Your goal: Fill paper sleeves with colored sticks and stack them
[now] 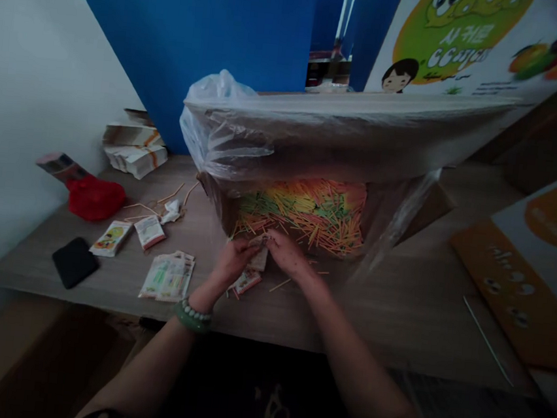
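Observation:
My left hand [235,259] and my right hand [285,252] meet at the front edge of a plastic-lined carton. Between them is a small pale packet [259,261], its top pinched by the fingers of both hands; the fine detail is blurred. Just below lies another small red-and-white packet [246,281] on the table. Thin coloured sticks [308,212], orange, green and yellow, fill the carton behind my hands. A few loose sticks [279,285] lie beside my right wrist.
Clear plastic lining [217,131] hangs over the carton. To the left are stacked filled packets [167,277], a black phone-like object [75,263], a red bundle [95,198] and folded boxes [136,149]. At right stands an orange-and-white carton [528,279] near a thin rod [487,341].

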Motion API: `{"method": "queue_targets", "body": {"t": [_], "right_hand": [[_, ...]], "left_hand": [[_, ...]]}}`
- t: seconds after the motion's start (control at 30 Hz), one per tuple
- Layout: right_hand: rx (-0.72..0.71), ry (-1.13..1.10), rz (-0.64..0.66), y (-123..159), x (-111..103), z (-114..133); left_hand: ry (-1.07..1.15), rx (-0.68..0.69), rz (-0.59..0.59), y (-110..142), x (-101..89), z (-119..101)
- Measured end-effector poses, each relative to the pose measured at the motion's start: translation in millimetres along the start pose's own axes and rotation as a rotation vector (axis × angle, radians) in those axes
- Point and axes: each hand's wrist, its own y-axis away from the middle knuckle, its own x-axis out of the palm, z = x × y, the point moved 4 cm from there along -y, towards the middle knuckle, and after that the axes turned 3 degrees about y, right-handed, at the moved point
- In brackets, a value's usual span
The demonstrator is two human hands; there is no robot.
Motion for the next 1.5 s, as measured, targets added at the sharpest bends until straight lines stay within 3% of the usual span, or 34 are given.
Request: {"method": "queue_targets", "body": {"t": [0.1, 0.23, 0.33, 0.53, 0.77, 0.97, 1.23, 1.5], "right_hand": [[0.110, -0.254, 0.018, 9.0, 4.2, -0.7], [0.165, -0.528, -0.179, 15.8, 8.1, 7.4], [0.138, -0.513, -0.274, 14.5, 17.9, 16.0], [0.009, -0.412, -0.389, 6.7, 34.1, 47.7], [-0.107, -0.435, -0.494, 2.7, 52.1, 97.4], [-0.101, -0.276, -0.489, 18.8, 64.6, 89.6], [-0.110, -0.183, -0.399, 37.8, 41.7, 87.6], [-0.152, -0.304, -0.544, 46.0, 31.7, 83.3]], "left_hand": [[0.169, -0.093, 0.026, 1.4, -8.0, 7.2], [0.298, -0.109, 0.079, 9.2, -15.3, 14.0], [0.248, -0.058, 0.108, 15.9, -21.6, 20.2], [0.243, -0.106, 0.019, 28.5, -40.0, 33.7], [0.287, -0.058, 0.037, 37.3, -34.5, 17.4], [0.394, -0.147, 0.097, 46.4, -25.7, 6.8], [0.475, -0.154, 0.199, 53.4, -13.8, -1.0], [0.483, -0.181, 0.168, 52.7, -12.2, -2.0]]}}
